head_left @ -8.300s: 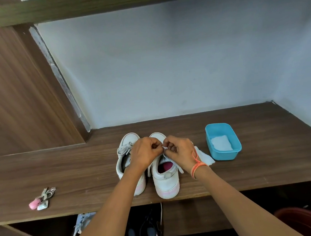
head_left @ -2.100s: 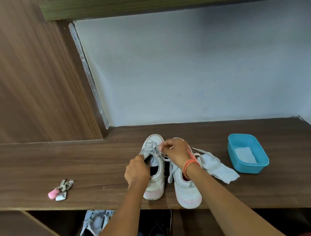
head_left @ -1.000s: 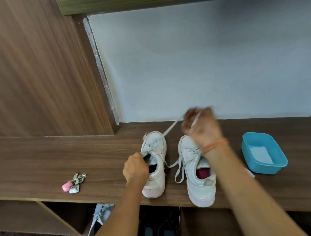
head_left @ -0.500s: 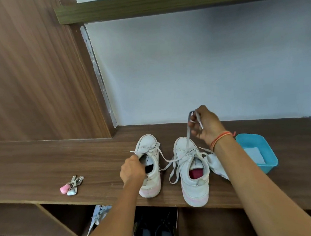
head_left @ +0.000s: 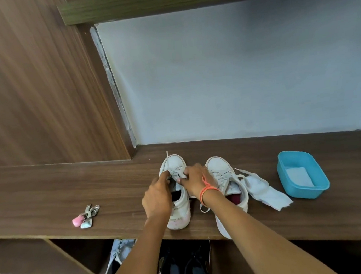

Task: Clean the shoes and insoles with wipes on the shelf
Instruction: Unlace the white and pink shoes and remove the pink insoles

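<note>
Position of task items: a pair of white low-top sneakers stands side by side on the dark brown wooden shelf [head_left: 50,190], toes toward the pale wall and heels at the front edge.

The left white sneaker [head_left: 181,210] has a pink-tinged heel. The right white sneaker [head_left: 222,171] shows a dark red lining inside its opening. Its heel slightly overhangs the shelf edge and is partly covered by the right forearm.

Hands: both are over the left sneaker's lacing.
- The left hand [head_left: 157,198] has its fingers curled and clamped on the grey-white laces [head_left: 176,171] at the throat of that shoe.
- The right hand [head_left: 192,179], with an orange thread band [head_left: 207,191] at the wrist, has its fingers pinched together on the same laces from the other side.
- One lace end stands up past the toe.

Cleaning materials: a crumpled white wipe [head_left: 263,192] lies on the shelf just beside the right sneaker. Next to it is a blue rectangular plastic tub [head_left: 321,187] holding folded white wipes [head_left: 298,176].

Other items: a keyring with pink and pale blue fobs [head_left: 85,215] lies on the shelf, well apart to the left. Dark shoes [head_left: 185,270] and a light shoe [head_left: 117,254] sit in the compartment below.
</note>
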